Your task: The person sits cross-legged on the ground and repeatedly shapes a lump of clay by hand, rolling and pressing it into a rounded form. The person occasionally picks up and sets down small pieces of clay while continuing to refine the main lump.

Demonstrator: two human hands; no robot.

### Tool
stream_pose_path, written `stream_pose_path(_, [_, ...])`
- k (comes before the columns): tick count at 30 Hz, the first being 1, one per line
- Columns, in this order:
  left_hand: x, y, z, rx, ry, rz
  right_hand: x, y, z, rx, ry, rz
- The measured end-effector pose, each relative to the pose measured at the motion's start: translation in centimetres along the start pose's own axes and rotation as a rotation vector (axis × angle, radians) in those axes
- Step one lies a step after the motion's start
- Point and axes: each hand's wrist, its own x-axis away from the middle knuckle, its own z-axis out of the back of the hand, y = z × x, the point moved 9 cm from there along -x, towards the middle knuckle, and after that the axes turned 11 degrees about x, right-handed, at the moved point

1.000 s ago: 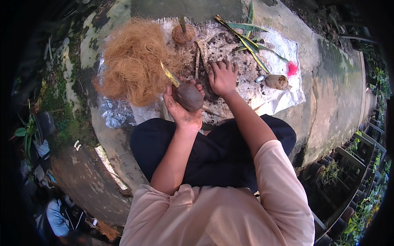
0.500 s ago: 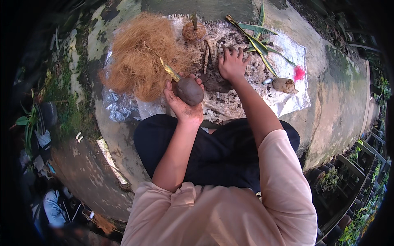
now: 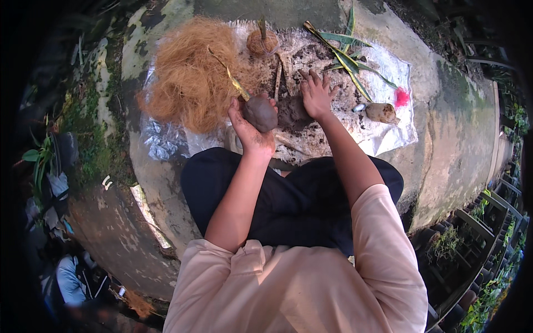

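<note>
Cupped fingers of the left hand [image 3: 251, 129] hold a dark mud ball [image 3: 260, 112] from below, a yellow-green shoot [image 3: 229, 77] rising out of it up-left; the ball looks damp, dense and crumbly, so it likely needs broad palm support, not a pinch on the stiff, slender shoot; right of the grip, the right hand [image 3: 316, 95] lies spread flat, holding nothing, on loose dark soil [image 3: 291, 114] over a white sheet [image 3: 388, 139]; left of the grip sits a springy, light heap of coconut fibre [image 3: 191, 80]
</note>
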Motion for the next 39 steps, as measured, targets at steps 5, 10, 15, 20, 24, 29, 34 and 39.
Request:
stream_pose_path(5, [-0.4, -0.1, 0.5, -0.007, -0.032, -0.018, 1.9, -0.3, -0.1, -0.082, -0.172, 0.263])
stream_pose_path(10, [-0.9, -0.3, 1.2, -0.026, -0.062, -0.029, 6.7, -2.2, 3.6, 0.172, -0.057, 0.484])
stream_pose_path(15, [-0.5, -0.3, 1.4, -0.007, -0.040, -0.031, 8.3, -2.7, 5.0, 0.318, -0.027, 0.474])
stream_pose_path(20, [-1.4, -0.7, 2.3, -0.071, -0.057, -0.036, 6.3, -2.6, 3.7, 0.428, -0.068, 0.477])
stream_pose_path(24, [-1.2, -1.1, 2.4, -0.097, -0.017, 0.003, 5.4, -2.5, 3.1, 0.480, -0.126, 0.534])
stream_pose_path(29, [-1.4, -1.1, 2.5, -0.111, -0.030, -0.002, 6.2, -2.8, 3.0, 0.531, -0.016, 0.560])
stream_pose_path(34, [-1.3, -1.2, 2.5, -0.105, -0.018, 0.004, 8.2, -3.0, 2.9, 0.502, 0.152, 0.578])
stream_pose_path(39, [-1.2, -1.0, 2.4, -0.098, -0.021, -0.015, 9.7, -2.7, 3.2, 0.437, 0.238, 0.520])
